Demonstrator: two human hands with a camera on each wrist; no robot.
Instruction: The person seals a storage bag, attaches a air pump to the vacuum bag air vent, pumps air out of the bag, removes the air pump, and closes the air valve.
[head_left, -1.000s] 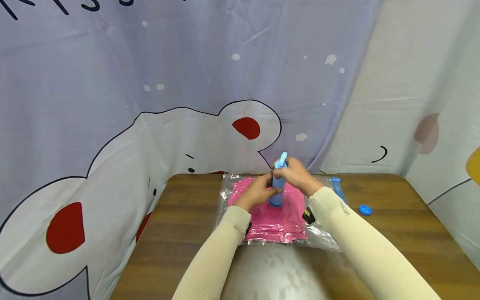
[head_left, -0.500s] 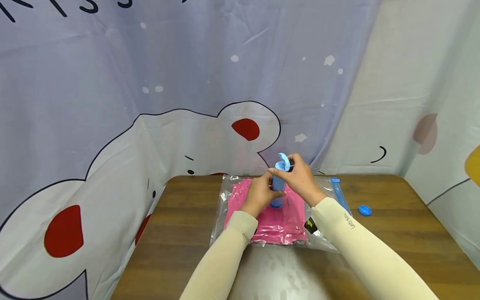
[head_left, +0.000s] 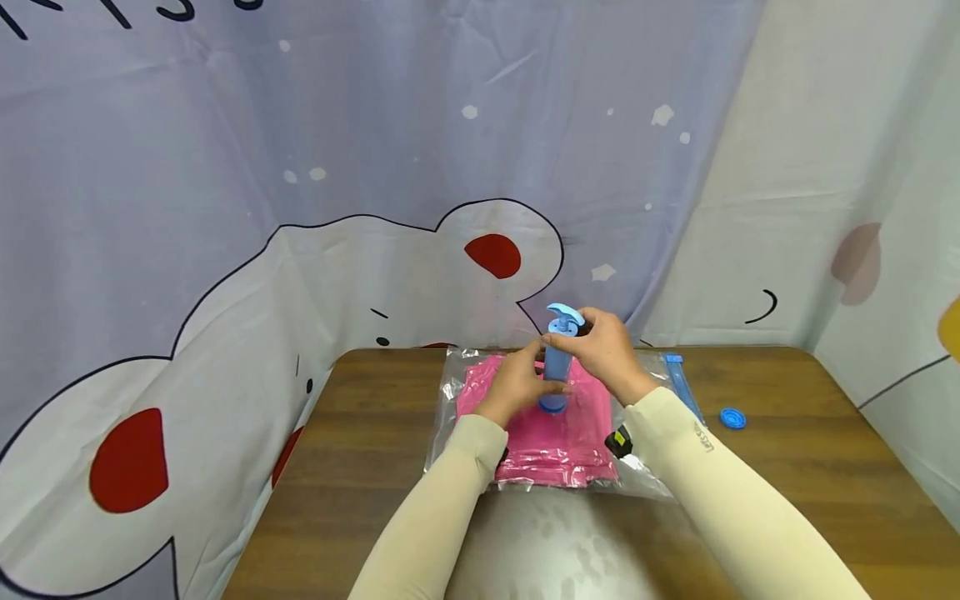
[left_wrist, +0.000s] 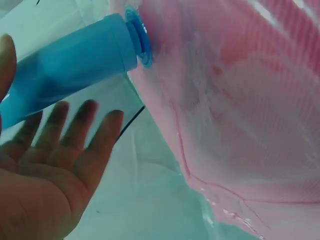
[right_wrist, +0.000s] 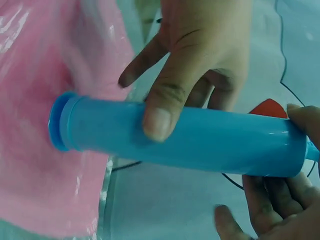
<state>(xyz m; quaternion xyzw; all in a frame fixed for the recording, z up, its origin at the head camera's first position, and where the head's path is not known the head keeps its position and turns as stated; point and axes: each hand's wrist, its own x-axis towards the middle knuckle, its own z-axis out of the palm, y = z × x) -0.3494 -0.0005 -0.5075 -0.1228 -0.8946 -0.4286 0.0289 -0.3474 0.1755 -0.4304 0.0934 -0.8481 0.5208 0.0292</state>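
A blue hand pump stands nearly upright on a clear plastic bag with pink fabric inside. Its lower end meets a round blue valve in the bag's film. My left hand loosely holds the cylinder partway down, the thumb across one side and the fingers on the other. Higher up, my right hand pinches the pump's top rim between thumb and fingers. Above that rim sits a pale blue curved handle. In the right wrist view both hands are on the cylinder.
To the right on the wooden table lies a round blue cap. A blue strip lies along the bag's right side. A printed curtain hangs just behind the table's back edge.
The pale handle has turned from narrow and upright to broadside, tilted over the pump's top. My right hand has shifted to the rim with its fingers behind. The left hand stays at the cylinder.
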